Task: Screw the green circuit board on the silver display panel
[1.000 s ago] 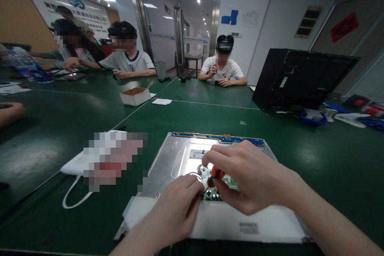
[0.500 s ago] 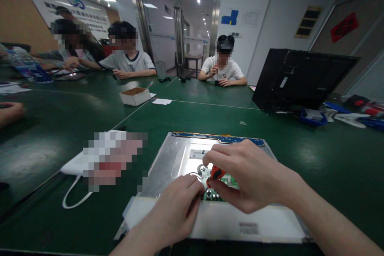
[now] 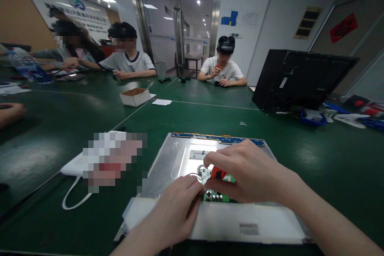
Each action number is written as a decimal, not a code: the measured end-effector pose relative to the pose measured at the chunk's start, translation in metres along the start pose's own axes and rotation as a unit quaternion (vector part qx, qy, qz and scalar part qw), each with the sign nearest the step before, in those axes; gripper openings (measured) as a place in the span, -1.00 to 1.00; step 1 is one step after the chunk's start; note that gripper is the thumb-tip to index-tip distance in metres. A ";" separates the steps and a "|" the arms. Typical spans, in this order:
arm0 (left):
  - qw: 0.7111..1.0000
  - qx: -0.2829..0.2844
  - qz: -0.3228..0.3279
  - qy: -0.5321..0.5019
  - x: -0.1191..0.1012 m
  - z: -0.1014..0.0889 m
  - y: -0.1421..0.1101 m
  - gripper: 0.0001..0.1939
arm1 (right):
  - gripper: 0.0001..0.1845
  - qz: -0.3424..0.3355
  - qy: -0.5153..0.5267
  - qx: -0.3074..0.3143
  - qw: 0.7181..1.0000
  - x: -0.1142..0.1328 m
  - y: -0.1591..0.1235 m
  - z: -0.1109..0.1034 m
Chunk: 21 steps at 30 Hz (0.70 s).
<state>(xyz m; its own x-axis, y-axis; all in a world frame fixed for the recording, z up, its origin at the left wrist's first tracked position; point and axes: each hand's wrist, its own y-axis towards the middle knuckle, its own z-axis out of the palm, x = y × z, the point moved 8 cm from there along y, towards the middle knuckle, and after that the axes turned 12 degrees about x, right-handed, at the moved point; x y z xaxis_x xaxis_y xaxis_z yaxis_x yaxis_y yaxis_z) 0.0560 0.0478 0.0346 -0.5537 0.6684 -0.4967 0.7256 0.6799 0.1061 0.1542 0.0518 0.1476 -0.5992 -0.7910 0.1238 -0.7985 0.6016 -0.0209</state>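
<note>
A silver metal display panel [image 3: 177, 160] lies flat on the green table in front of me, with a blue circuit strip [image 3: 219, 139] along its far edge. A small green circuit board [image 3: 214, 196] sits near the panel's middle. My right hand [image 3: 249, 174] is closed round a red-handled screwdriver [image 3: 218, 174] held over the board. My left hand [image 3: 175, 212] is curled, its fingertips pressing at the board's left edge; what they pinch is hidden.
A white pouch with a cord [image 3: 75, 168] lies left of the panel. A black monitor shell [image 3: 300, 78] stands at the back right beside a blue tray [image 3: 313, 117]. A small cardboard box [image 3: 135, 96] sits mid-table. Three people sit across; another hand [image 3: 10, 113] rests far left.
My right hand has turned slightly, and the red screwdriver handle has shifted a little to the right. My left hand has stayed in place.
</note>
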 end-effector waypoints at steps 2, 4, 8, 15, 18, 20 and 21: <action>1.000 -0.001 0.003 -0.002 0.000 0.000 0.000 -0.78 | -0.87 -0.004 0.002 -0.004 1.000 0.001 -0.001 -0.001; 1.000 0.003 0.000 -0.002 0.001 0.001 0.000 -0.78 | -0.88 -0.013 0.005 -0.012 1.000 0.003 -0.003 -0.002; 1.000 0.016 -0.009 0.004 0.004 0.004 0.001 -0.82 | -0.83 -0.032 0.015 -0.019 0.999 0.005 -0.004 -0.003; 1.000 0.018 -0.011 0.004 0.004 0.005 0.000 -0.80 | -0.93 0.000 -0.010 -0.008 1.000 0.001 0.000 0.000; 1.000 0.013 -0.010 -0.002 0.004 0.004 -0.001 -0.78 | -0.93 0.005 -0.013 -0.005 1.000 0.001 0.001 0.000; 1.000 0.007 -0.005 -0.004 0.003 0.002 0.000 -0.77 | -0.89 0.002 -0.012 -0.001 1.000 0.001 0.001 0.000; 1.000 0.004 -0.004 -0.004 0.003 0.002 0.000 -0.77 | -0.88 0.001 -0.012 -0.001 1.000 0.001 0.000 0.000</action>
<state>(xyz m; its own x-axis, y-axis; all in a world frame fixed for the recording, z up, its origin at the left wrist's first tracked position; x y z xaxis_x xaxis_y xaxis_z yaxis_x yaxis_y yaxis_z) 0.0549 0.0492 0.0314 -0.5561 0.6608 -0.5041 0.7250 0.6823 0.0945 0.1532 0.0512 0.1481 -0.6020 -0.7923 0.0995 -0.7972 0.6034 -0.0187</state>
